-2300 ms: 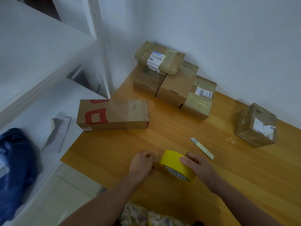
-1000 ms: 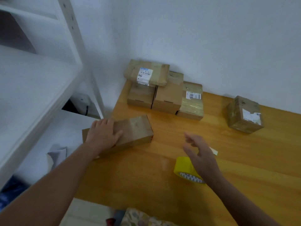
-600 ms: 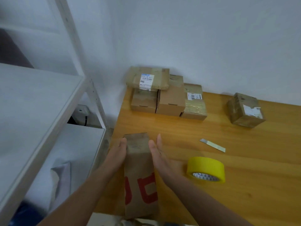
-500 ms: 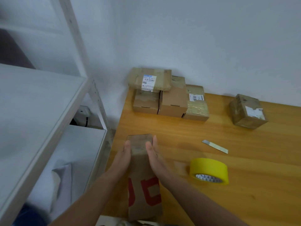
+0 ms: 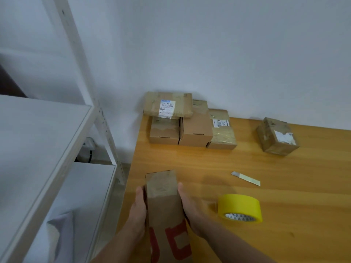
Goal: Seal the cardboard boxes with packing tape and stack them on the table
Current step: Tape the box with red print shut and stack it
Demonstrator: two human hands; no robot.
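Observation:
A long brown cardboard box (image 5: 165, 204) with red print lies lengthwise on the wooden table (image 5: 294, 188), pointing away from me. My left hand (image 5: 138, 210) presses flat on its left side and my right hand (image 5: 190, 209) on its right side, fingers straight. A yellow roll of packing tape (image 5: 240, 205) stands on the table just right of my right hand, untouched. Several taped boxes (image 5: 191, 124) are grouped at the far left corner against the wall, one of them (image 5: 168, 104) stacked on top.
A single taped box (image 5: 277, 136) sits apart at the far right. A short pale strip (image 5: 246, 178) lies on the table beyond the tape. A white shelving unit (image 5: 43, 133) stands close on the left, with a grey cloth (image 5: 60, 230) on its lower shelf.
Both hands let go of the tape roll, turned the long box from lying crosswise to pointing away from me, and pulled it toward me. The tape roll now rests on the table.

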